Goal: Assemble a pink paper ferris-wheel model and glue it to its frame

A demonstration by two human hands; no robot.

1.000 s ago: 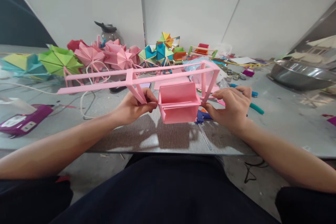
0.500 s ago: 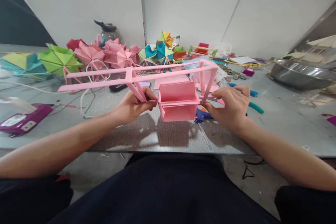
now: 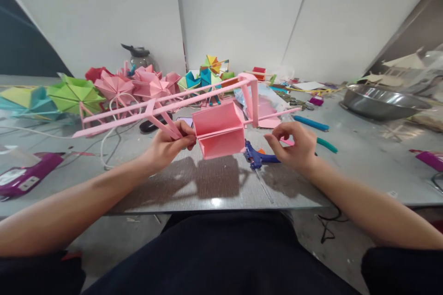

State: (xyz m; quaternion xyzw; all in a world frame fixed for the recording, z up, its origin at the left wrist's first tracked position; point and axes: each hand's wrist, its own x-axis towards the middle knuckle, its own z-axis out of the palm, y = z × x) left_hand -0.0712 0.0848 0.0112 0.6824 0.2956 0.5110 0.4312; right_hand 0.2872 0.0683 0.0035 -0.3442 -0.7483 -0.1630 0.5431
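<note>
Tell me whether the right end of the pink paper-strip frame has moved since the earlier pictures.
Yes: judged against the blue plastic glue gun, the right end of the pink paper-strip frame has shifted left and higher in the view.

Looks like a craft workshop bench. Grey tabletop [image 3: 367, 166] strewn with folded paper wheels, pink [image 3: 116, 85] and green [image 3: 74, 97]. Blue glue gun [image 3: 258, 156] and teal-handled tool [image 3: 327, 144] laid out near the front. Metal bowl [image 3: 384, 101] placed at right, small wooden model house [image 3: 403, 67] seen behind it. Bench backed by plain white boards [image 3: 238, 18]. Scraps scattered on grey floor [image 3: 138, 244].
</note>
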